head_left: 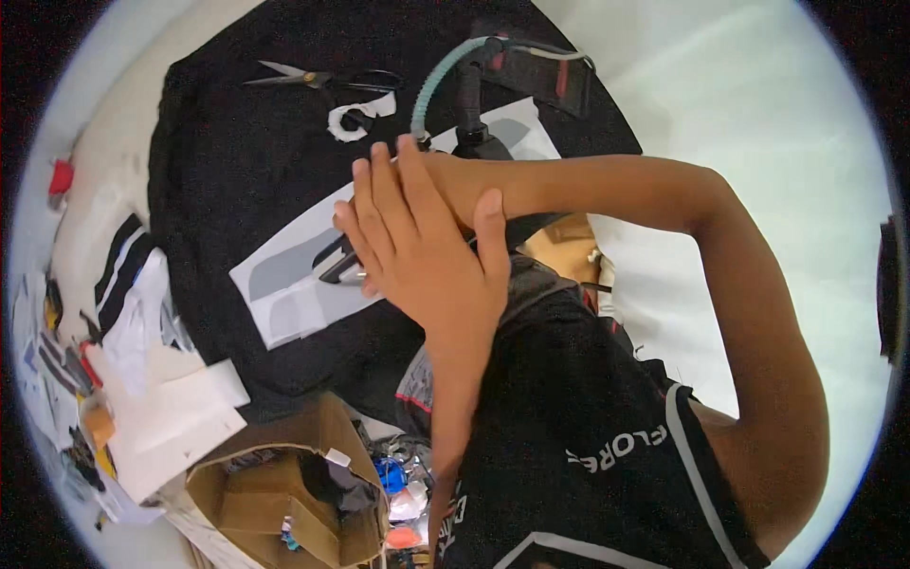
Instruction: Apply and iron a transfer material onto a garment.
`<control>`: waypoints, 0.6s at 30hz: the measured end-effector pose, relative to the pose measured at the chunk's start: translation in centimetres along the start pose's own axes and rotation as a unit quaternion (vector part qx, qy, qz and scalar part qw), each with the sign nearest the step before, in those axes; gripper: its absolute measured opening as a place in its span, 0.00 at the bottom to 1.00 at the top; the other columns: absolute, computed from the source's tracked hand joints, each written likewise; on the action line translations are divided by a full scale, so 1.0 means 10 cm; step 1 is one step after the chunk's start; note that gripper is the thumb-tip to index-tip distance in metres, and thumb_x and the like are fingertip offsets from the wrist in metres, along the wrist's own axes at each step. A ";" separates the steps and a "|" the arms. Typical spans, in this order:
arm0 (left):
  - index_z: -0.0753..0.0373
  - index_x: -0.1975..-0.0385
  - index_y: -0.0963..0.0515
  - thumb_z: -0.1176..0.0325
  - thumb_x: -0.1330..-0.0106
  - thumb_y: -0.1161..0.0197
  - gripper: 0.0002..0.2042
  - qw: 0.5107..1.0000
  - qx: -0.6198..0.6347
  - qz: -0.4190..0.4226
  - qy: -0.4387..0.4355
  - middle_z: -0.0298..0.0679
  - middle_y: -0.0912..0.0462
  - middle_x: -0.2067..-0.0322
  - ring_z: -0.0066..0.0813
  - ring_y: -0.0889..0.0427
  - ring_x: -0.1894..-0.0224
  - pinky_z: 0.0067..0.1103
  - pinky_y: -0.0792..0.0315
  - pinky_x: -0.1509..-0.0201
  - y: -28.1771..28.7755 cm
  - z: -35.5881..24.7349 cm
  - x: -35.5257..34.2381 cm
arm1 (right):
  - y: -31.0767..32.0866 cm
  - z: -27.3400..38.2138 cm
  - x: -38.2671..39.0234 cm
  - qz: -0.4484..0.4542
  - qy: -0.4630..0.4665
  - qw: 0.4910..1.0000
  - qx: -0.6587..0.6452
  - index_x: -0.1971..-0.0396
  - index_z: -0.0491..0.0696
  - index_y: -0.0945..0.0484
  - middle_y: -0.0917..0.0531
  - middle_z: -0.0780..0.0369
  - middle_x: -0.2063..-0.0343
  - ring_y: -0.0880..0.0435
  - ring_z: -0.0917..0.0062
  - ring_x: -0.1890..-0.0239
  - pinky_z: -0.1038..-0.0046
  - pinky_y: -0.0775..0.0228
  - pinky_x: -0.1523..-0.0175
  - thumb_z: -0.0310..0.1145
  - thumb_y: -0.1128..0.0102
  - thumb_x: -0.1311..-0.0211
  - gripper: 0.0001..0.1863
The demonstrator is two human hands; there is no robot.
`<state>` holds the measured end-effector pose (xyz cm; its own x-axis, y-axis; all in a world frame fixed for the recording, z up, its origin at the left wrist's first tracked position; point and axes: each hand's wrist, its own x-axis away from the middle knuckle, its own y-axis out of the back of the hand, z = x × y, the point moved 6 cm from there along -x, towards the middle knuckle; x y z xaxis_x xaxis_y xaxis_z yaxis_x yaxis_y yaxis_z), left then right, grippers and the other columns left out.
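A black device that looks like a steam iron [482,144], with a teal coiled hose [436,85] at its back, rests on a white and grey panel [284,270]. Its dark nose shows on the near side of my hands. My right hand [450,182] comes in from the right and appears closed round the iron's handle; most of its fingers are hidden. Across the top of it lies my left hand [427,251], its fingers stretched out and pointing away from me. The panel lies slantwise on black cloth [303,180].
Beyond the hands are scissors [313,79], a white ring-shaped strip [347,121] and a dark rest [550,81] with red parts. An open cardboard box [265,446] stands near left. White sheets [175,431] and assorted tools lie at the left.
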<state>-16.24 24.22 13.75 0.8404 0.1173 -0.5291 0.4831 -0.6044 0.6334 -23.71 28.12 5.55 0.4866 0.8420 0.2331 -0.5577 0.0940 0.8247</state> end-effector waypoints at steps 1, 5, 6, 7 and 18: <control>0.70 0.39 0.32 0.47 0.32 0.51 0.32 1.000 0.015 0.015 -0.010 0.55 0.29 0.42 0.53 0.37 0.34 0.43 0.52 0.29 0.01 0.00 -0.01 | -0.01 -0.01 -0.03 -0.003 0.025 1.000 0.003 0.61 0.45 0.20 0.16 0.53 0.65 0.18 0.60 0.60 0.62 0.26 0.54 0.46 0.38 0.44 0.20; 0.69 0.39 0.33 0.53 0.31 0.50 0.28 0.997 0.050 0.010 -0.051 0.54 0.31 0.41 0.53 0.39 0.33 0.43 0.56 0.27 0.11 0.01 -0.01 | 0.20 0.15 -0.13 -0.063 0.295 0.953 0.004 0.59 0.44 0.21 0.16 0.54 0.64 0.18 0.60 0.59 0.62 0.27 0.52 0.41 0.39 0.41 0.16; 0.69 0.40 0.31 0.56 0.30 0.49 0.25 0.994 0.089 0.029 -0.059 0.53 0.28 0.43 0.51 0.36 0.35 0.42 0.52 0.28 0.17 0.04 -0.01 | 0.27 0.22 -0.09 -0.087 0.331 0.940 0.001 0.59 0.44 0.21 0.16 0.54 0.64 0.18 0.60 0.59 0.62 0.27 0.52 0.40 0.39 0.40 0.16; 0.70 0.42 0.30 0.58 0.29 0.49 0.23 0.989 0.123 0.054 -0.067 0.53 0.25 0.45 0.50 0.33 0.37 0.42 0.48 0.29 0.22 0.07 -0.02 | 0.32 0.22 -0.07 -0.084 0.273 0.958 -0.007 0.61 0.44 0.20 0.16 0.54 0.64 0.18 0.61 0.60 0.62 0.26 0.53 0.42 0.38 0.41 0.17; 0.68 0.51 0.22 0.69 0.29 0.44 0.12 0.943 0.242 -0.129 0.189 0.38 0.18 0.66 0.21 0.23 0.64 0.19 0.29 0.60 1.05 1.36 0.56 | 1.55 0.16 0.68 -0.128 -0.200 0.971 -0.008 0.73 0.44 0.18 0.25 0.63 0.90 0.25 0.77 0.89 0.75 0.32 0.81 0.72 0.37 0.55 0.38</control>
<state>-9.78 7.79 9.76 0.7818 0.5265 -0.3341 0.5916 -0.7956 0.1305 -28.01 34.42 20.74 0.8315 0.5164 0.2049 -0.3923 0.2846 0.8747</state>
